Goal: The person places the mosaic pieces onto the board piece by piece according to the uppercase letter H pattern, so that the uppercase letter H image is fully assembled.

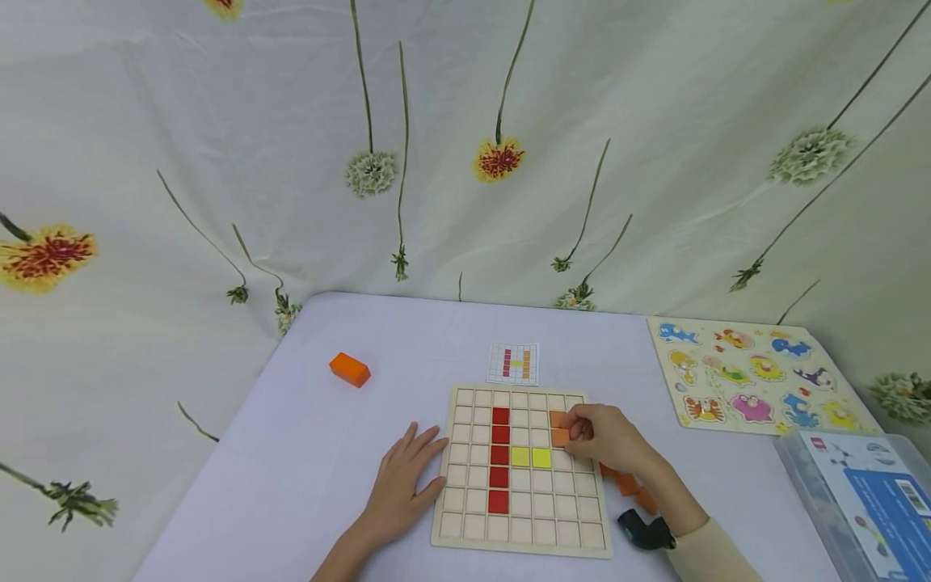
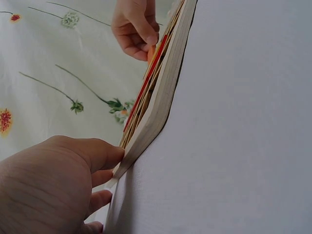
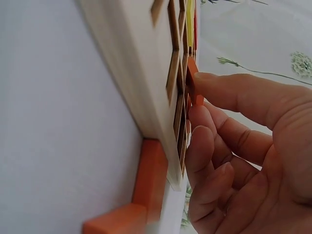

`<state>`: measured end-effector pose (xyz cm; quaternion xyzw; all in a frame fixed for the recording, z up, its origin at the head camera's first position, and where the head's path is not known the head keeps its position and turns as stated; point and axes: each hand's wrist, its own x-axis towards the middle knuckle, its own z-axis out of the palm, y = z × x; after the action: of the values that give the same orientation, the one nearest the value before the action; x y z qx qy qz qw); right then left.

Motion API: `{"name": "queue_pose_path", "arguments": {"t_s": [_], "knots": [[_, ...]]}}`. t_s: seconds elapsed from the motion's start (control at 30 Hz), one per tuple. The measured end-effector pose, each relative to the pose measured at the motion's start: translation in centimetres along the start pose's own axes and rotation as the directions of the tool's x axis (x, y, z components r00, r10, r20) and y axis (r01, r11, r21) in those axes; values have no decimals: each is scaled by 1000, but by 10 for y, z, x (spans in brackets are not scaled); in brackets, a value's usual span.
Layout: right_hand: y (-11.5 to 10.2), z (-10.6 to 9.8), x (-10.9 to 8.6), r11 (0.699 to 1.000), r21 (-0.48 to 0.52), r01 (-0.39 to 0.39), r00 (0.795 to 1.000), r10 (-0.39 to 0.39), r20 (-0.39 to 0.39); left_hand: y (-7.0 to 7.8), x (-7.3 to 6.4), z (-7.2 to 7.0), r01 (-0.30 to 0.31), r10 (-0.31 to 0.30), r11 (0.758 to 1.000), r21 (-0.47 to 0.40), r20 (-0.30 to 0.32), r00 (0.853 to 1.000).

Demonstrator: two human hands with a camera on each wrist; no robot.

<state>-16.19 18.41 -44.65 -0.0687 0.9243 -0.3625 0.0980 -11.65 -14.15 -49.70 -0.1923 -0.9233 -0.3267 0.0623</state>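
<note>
A pale wooden grid board [image 1: 521, 531] lies on the table. A column of red square tiles [image 1: 499, 455] sits in its cells, with two yellow tiles [image 1: 531, 457] beside the column. On the right side an orange tile [image 1: 558, 419] lies in the grid. Just below it, my right hand [image 1: 605, 436] pinches another orange square tile [image 3: 194, 83] between thumb and fingers, tilted against the cells. My left hand [image 1: 403, 477] rests at the board's left edge, fingers spread and relaxed; in the left wrist view its thumb [image 2: 109, 153] touches the board's side.
Several loose orange tiles [image 1: 627, 483] lie right of the board, partly under my right forearm. A pattern card [image 1: 513, 364] lies behind it, an orange block [image 1: 350, 369] at the back left. A sea-animal puzzle [image 1: 752, 380] and a clear plastic box [image 1: 858, 493] occupy the right.
</note>
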Motion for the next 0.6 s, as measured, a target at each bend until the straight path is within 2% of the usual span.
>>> {"name": "queue_pose_path", "arguments": {"t_s": [0.2, 0.33, 0.47, 0.6], "knots": [[1, 0, -1, 1000, 28, 11, 1000, -12, 6, -2, 0, 0, -5, 5, 1000, -9, 4, 1000], [1, -7, -7, 996, 67, 52, 999, -53, 9, -2, 0, 0, 4, -3, 1000, -12, 16, 1000], [3, -19, -18, 989, 83, 122, 992, -121, -22, -2, 0, 0, 8, -8, 1000, -17, 24, 1000], [9, -28, -29, 987, 84, 139, 989, -134, -68, -2, 0, 0, 12, -12, 1000, -15, 27, 1000]]}}
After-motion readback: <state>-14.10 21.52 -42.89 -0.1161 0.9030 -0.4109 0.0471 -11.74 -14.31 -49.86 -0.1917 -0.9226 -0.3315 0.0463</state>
